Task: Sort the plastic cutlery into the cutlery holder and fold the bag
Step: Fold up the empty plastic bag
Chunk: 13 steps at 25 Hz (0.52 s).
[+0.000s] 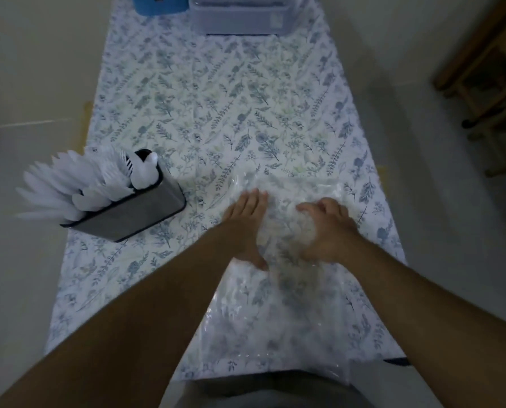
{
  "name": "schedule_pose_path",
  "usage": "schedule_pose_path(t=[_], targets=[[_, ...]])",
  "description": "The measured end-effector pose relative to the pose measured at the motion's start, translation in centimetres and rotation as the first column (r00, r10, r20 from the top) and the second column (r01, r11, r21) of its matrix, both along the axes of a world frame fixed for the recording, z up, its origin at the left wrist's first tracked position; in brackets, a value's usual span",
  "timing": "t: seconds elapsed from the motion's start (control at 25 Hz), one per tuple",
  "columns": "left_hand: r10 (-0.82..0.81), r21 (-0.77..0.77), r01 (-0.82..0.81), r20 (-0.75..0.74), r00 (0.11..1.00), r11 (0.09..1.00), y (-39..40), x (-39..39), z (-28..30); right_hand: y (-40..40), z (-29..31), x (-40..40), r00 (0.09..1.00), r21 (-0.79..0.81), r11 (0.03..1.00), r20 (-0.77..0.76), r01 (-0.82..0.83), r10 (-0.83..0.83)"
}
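A clear plastic bag lies flat on the floral tablecloth, reaching from the near edge to mid-table. My left hand presses on the bag with straight fingers. My right hand rests on the bag just to the right, its fingers slightly bent over the plastic. A grey cutlery holder with a black rim stands at the left, tilted in the wide view. White plastic cutlery fills it, with knives, forks and spoons fanning out to the left.
The floral tablecloth covers a long narrow table. A translucent grey bin and a blue box stand at the far end. Wooden furniture stands on the floor at the right.
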<state>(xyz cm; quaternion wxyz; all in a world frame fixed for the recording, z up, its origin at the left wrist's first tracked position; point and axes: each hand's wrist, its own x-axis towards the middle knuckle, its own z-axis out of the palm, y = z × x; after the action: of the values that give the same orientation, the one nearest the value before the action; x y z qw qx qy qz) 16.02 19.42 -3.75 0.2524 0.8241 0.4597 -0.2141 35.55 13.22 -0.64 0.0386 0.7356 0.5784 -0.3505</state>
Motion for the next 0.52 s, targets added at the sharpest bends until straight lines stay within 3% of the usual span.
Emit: schedule_pose_path(t=[0.08,0.12,0.16,0.2,0.24,0.28,0.32,0.36,0.4,0.44,0.52], targets=[[-0.014,-0.029,0.013,-0.034,0.999,0.999,1.3,0.3,0.1,1.2,0.1,0.3,0.999,-0.064,0.997,0.024,0.045,-0.043],[0.018,-0.004,-0.018,0.031,0.999,1.0,1.5,0.3,0.4,1.4,0.2,0.2,0.998,-0.054,0.997,0.016,0.06,-0.059],[0.123,0.024,-0.129,0.171,0.978,0.991,1.4,0.3,0.7,1.3,0.5,0.2,0.993,-0.018,0.993,-0.037,0.115,-0.116],[0.292,0.022,-0.321,0.363,0.885,0.947,0.9,0.1,1.1,0.7,0.6,0.2,0.96,0.025,0.97,-0.157,0.24,-0.233],[0.484,-0.058,-0.542,0.537,0.69,0.838,0.2,-0.2,1.3,-0.4,0.5,0.4,0.862,0.028,0.906,-0.321,0.421,-0.391],[0.667,-0.225,-0.711,0.607,0.433,0.666,-0.8,-0.6,1.4,-1.7,0.2,0.5,0.689,-0.051,0.796,-0.47,0.603,-0.552],[0.811,-0.423,-0.783,0.559,0.171,0.457,-1.9,-1.1,1.3,-3.0,-0.1,0.6,0.482,-0.18,0.669,-0.564,0.721,-0.671],[0.884,-0.55,-0.791,0.467,-0.025,0.268,-2.8,-1.5,0.9,-4.3,-0.5,0.7,0.281,-0.303,0.553,-0.618,0.776,-0.734],[0.909,-0.584,-0.796,0.4,-0.114,0.157,-3.7,-2.0,0.6,-5.3,-1.0,0.9,0.13,-0.385,0.465,-0.643,0.797,-0.755],[0.917,-0.567,-0.814,0.38,-0.122,0.127,-4.1,-2.3,0.0,-5.9,-1.4,1.1,0.043,-0.419,0.412,-0.658,0.809,-0.752],[0.931,-0.571,-0.812,0.348,-0.111,0.117,-3.7,-2.6,-0.5,-6.1,-1.6,1.3,-0.027,-0.443,0.378,-0.677,0.813,-0.736]])
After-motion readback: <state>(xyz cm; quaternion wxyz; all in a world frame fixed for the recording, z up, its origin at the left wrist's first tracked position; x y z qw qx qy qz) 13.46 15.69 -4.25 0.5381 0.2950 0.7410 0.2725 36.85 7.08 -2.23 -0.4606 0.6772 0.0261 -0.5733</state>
